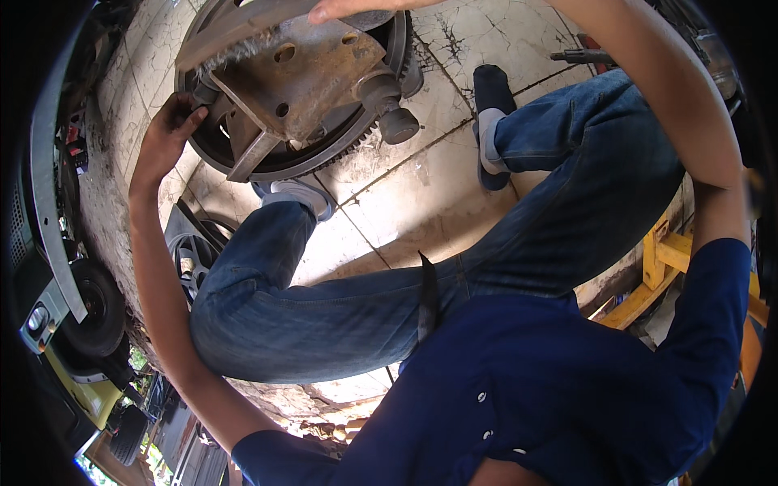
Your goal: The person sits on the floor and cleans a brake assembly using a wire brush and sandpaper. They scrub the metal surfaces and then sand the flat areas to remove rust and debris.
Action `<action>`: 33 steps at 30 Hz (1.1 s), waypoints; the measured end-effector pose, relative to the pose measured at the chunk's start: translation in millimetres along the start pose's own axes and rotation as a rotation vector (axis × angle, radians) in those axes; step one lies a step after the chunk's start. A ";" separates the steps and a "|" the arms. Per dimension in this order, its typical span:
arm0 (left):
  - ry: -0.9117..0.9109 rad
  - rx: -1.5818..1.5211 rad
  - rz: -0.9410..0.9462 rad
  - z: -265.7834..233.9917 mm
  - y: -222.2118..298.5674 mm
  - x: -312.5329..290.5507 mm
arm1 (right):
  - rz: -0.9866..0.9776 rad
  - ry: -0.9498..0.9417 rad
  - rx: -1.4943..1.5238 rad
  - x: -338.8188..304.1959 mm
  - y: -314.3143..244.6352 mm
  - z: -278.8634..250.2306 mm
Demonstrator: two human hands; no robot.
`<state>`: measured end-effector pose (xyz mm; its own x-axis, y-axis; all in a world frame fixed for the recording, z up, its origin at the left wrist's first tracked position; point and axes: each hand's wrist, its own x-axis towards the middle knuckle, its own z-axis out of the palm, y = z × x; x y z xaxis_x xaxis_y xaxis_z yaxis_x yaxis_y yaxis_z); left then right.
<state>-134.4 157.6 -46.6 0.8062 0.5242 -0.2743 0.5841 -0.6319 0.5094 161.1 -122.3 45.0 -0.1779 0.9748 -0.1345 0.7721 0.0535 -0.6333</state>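
Observation:
A rusty metal bracket plate (328, 77) with round holes lies across a large toothed ring (334, 152) on the floor at the top left. Round stubs stick out at its sides. My left hand (172, 130) is closed around the stub at the bracket's left side, thumb toward me. Over the plate's far side slants a wire brush (250, 36) with a wooden back, its bristles facing down at the metal. My right hand (356, 6) grips the brush's right end; the thumb shows, while most fingers are cut off by the upper edge.
My feet in slippers stand on cracked floor tiles (381, 202) on both sides. Near my left knee lies a dark wheel-like part (190, 251). A yellow frame (660, 259) stands at the right, and a tyre (93, 308) and vehicle parts sit at the left.

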 end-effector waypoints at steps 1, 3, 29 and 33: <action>-0.002 0.034 -0.004 -3.0 3.8 0.2 | 0.038 0.003 -0.012 2.5 2.9 -0.4; -0.001 0.085 -0.026 -3.8 7.2 -0.3 | 0.130 0.034 -0.053 12.2 15.5 4.4; 0.289 0.639 0.050 43.2 29.2 -13.0 | 0.255 0.279 -0.223 -8.9 -19.7 48.7; 0.699 0.637 -0.004 81.1 26.8 -10.5 | 0.131 0.564 -0.253 -0.5 14.9 80.2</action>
<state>-119.6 88.9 -96.3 0.6861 0.6199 0.3807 0.6944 -0.7141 -0.0888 123.7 -139.3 -25.6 0.2235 0.9373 0.2673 0.8983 -0.0916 -0.4297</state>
